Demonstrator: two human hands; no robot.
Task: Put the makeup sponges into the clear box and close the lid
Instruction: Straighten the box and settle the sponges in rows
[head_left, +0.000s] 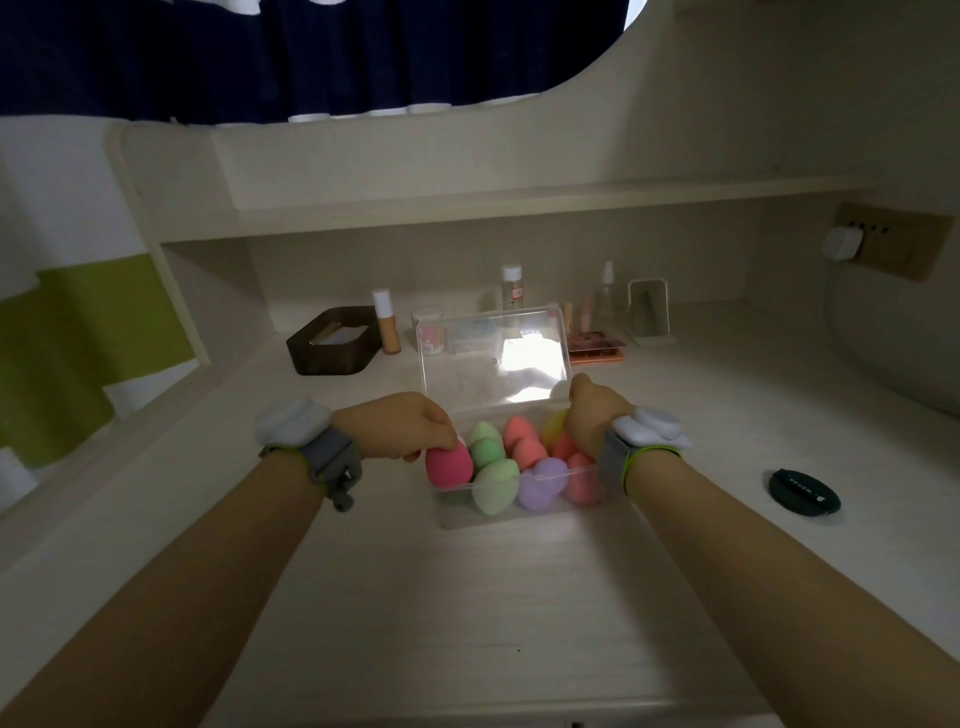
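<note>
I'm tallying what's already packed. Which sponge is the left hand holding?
The deep pink sponge at the box's left end. The left hand grips its top; the green, purple and coral ones lie untouched beside it.

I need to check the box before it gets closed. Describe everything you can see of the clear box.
The clear box is a see-through plastic rectangle standing on the pale desk. Its hinged lid stands open and upright at the back, catching a bright glare. Inside lie pink, green, purple and yellow sponges, packed close. The left hand presses a pink sponge in at the left end; the right hand rests at the right end, its fingers hidden.
</note>
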